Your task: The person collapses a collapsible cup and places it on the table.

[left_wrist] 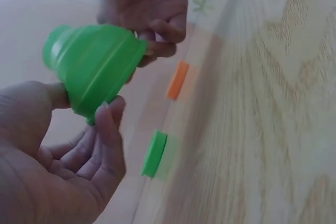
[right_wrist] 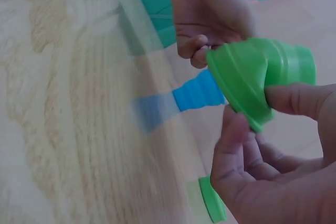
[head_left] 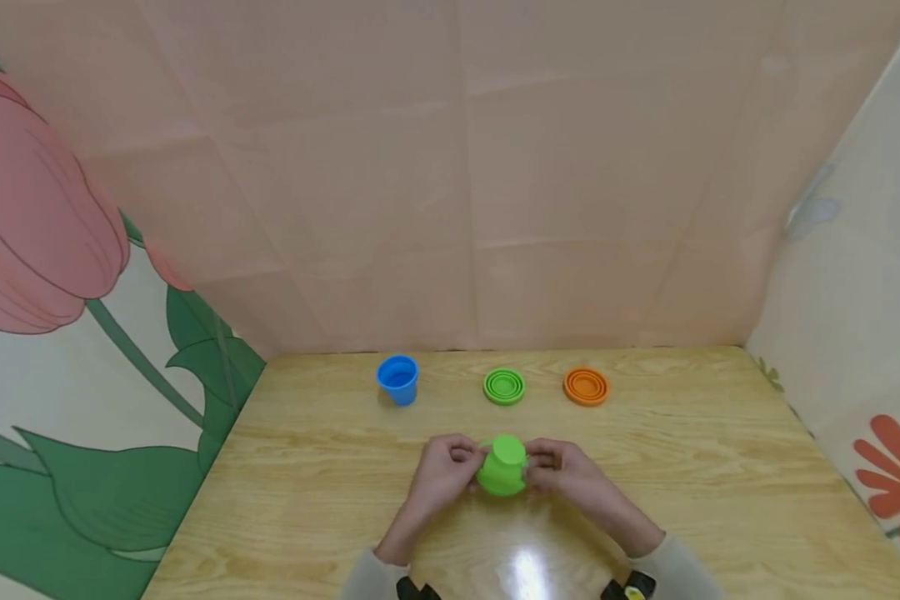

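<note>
The left hand (head_left: 442,473) and right hand (head_left: 568,475) pinch opposite sides of an upside-down green collapsible cup (head_left: 503,473) above the wood-grain table (head_left: 307,442), with a flattened green cup (head_left: 504,387) at its twelve o'clock, an expanded blue cup (head_left: 398,382) toward ten and a flattened orange cup (head_left: 586,387) toward one-thirty.

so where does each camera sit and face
Head: on the head, facing forward and down at the table; left hand, right hand, sleeves show.
Left wrist: on that wrist, facing the held green cup; both hands show.
Right wrist: on that wrist, facing the cup; both hands again.
Wrist views share the flat green disc.
</note>
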The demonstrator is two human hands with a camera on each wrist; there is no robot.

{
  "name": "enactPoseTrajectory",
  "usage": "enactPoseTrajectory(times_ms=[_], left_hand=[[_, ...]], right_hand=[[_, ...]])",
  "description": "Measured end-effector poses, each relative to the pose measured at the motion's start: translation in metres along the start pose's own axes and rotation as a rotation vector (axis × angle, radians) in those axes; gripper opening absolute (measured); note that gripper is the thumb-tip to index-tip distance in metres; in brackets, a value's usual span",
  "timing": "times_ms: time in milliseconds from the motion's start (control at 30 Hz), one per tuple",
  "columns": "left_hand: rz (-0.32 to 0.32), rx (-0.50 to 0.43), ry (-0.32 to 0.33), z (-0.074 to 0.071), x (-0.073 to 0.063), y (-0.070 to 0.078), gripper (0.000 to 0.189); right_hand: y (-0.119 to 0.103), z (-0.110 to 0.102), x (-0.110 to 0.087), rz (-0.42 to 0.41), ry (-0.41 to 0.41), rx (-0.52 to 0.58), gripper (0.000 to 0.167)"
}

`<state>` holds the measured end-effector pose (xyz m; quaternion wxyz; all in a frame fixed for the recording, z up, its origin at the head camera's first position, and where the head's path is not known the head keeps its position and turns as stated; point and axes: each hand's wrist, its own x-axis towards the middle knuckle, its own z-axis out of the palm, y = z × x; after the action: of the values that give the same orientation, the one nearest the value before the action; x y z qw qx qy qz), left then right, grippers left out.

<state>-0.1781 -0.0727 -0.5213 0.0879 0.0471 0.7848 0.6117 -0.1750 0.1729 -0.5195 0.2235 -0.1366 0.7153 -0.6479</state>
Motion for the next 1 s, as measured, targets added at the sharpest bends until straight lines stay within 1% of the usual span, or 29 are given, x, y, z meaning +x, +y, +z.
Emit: enactPoseTrajectory(times_ms=[100,233,267,367,467,600,733,800,900,1000], left_hand=[[-0.024,-0.038,-0.038,0.001,-0.001,0.000,0.028],[-0.108,-0.179,-0.150,-0.004,-0.001,0.001,0.033],[-0.119,-0.206,-0.182,-0.006,-0.002,0.001,0.033],[-0.138,-0.248,-0.251,-0.010,-0.001,0.002,0.036],[-0.130,-0.263,-0.277,-0.011,-0.001,0.001,0.037],[-0.124,-0.275,-0.271,-0.008,0.000,-0.003,0.032],[-0.136,-0.237,-0.242,-0.006,0.002,-0.006,0.026],[-0.137,-0.210,-0.224,-0.005,0.002,-0.005,0.026],[-0.131,-0.173,-0.186,-0.004,0.003,-0.006,0.026],[-0.138,-0.157,-0.137,-0.003,0.003,-0.006,0.026]], right_hand=[[0.000,0.003,0.001,0.012,0.087,-0.064,0.045],[0.001,0.005,0.003,0.026,0.179,-0.124,0.042],[0.001,0.005,0.003,0.024,0.194,-0.136,0.042],[0.000,0.005,0.004,0.030,0.230,-0.158,0.040],[0.000,0.004,0.005,0.039,0.246,-0.174,0.038],[0.001,0.005,0.005,0.080,0.246,-0.183,0.038],[0.001,0.005,0.005,0.108,0.220,-0.171,0.039],[0.001,0.006,0.005,0.108,0.199,-0.161,0.040],[0.001,0.005,0.004,0.096,0.148,-0.134,0.042],[0.000,0.003,0.004,0.060,0.074,-0.116,0.049]])
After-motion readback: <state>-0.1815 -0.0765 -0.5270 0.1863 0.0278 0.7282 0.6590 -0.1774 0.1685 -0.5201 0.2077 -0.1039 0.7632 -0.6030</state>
